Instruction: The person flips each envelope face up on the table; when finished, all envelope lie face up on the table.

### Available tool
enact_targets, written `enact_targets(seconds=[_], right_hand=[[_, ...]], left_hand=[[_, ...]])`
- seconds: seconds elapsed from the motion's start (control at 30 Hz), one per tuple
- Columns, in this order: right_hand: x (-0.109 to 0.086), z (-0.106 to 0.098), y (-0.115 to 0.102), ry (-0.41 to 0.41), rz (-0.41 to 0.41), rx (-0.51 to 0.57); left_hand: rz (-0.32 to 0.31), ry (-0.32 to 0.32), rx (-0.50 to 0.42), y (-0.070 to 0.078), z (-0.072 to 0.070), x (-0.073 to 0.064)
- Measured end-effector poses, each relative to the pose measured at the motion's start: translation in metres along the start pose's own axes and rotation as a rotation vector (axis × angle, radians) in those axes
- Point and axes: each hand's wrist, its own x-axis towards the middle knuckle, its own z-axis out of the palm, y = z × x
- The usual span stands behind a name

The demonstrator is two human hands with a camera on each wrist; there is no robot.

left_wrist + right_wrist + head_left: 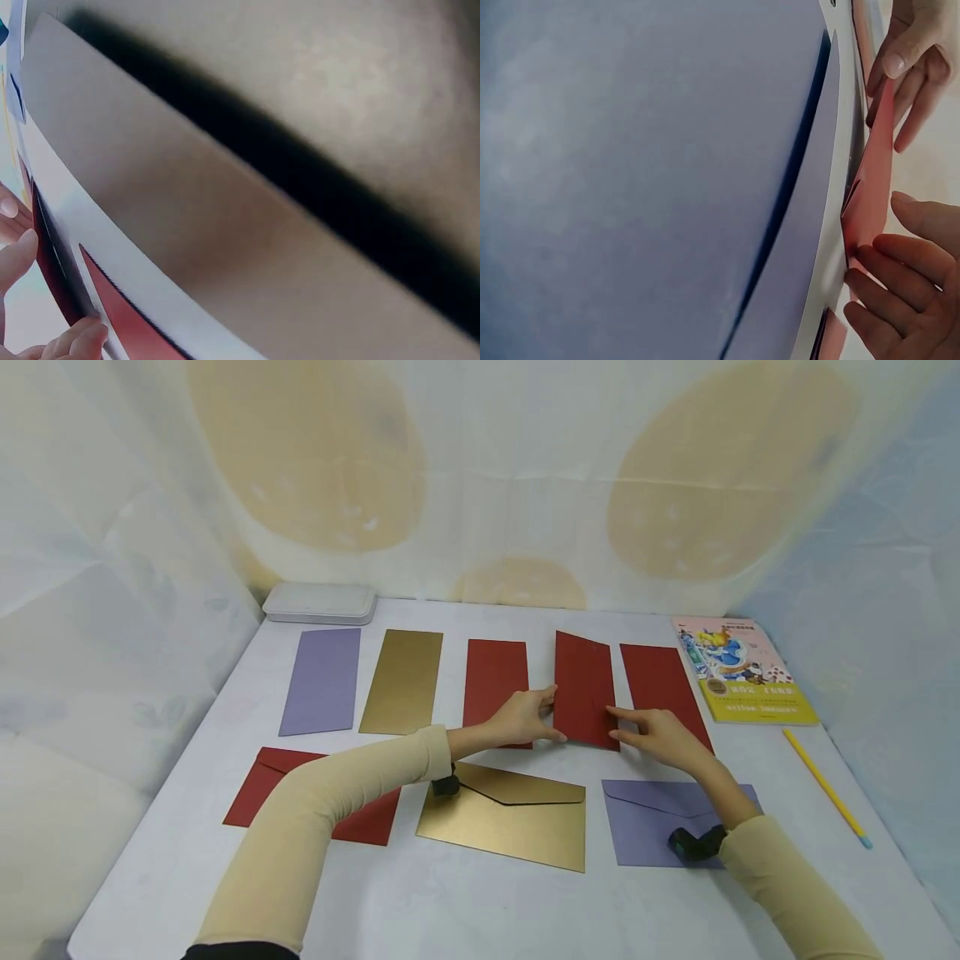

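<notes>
A dark red envelope (583,685) stands slightly tilted off the table between both hands. My left hand (521,718) pinches its left edge between thumb and fingers, as the right wrist view also shows. My right hand (660,739) reaches the opposite edge; its fingertips touch the envelope, thumb and fingers apart. Flat red envelopes lie on either side, one (495,681) partly under my left hand and another (663,689) beyond the right. Below my forearms are a gold envelope (517,827) and a lilac envelope (637,827), flaps showing.
In the back row lie a lilac rectangle (322,681) and a gold one (405,681). A red flapped envelope (247,797) is partly covered by my left sleeve. A pale case (318,602) sits at the back left; a picture book (742,672) and yellow pencil (828,789) lie right.
</notes>
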Motion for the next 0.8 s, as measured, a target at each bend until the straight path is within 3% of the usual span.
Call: enact_targets(seconds=[0.23,0.37,0.47,0.7,0.8], right_hand=[[-0.0026,-0.0013,0.0002,0.008,0.006,-0.011],[-0.0038,-0.0023,-0.0005,-0.002,0.014,-0.014],[-0.0046,-0.0025,-0.0009,-0.005,0.012,-0.018],[-0.0050,0.0029,-0.0017,-0.010,-0.026,-0.045],[-0.0054,0.0042,-0.0022,-0.014,-0.025,-0.047]], left_hand=[[0.008,0.006,0.033,0.0020,-0.0024,-0.0009],[0.049,0.017,0.033,0.0028,-0.0039,-0.0030],[0.084,-0.009,0.043,0.0032,-0.0026,-0.0038],[0.175,-0.083,0.258,0.0049,0.0032,-0.0030],[0.190,-0.097,0.281,0.0043,0.0042,-0.0027]])
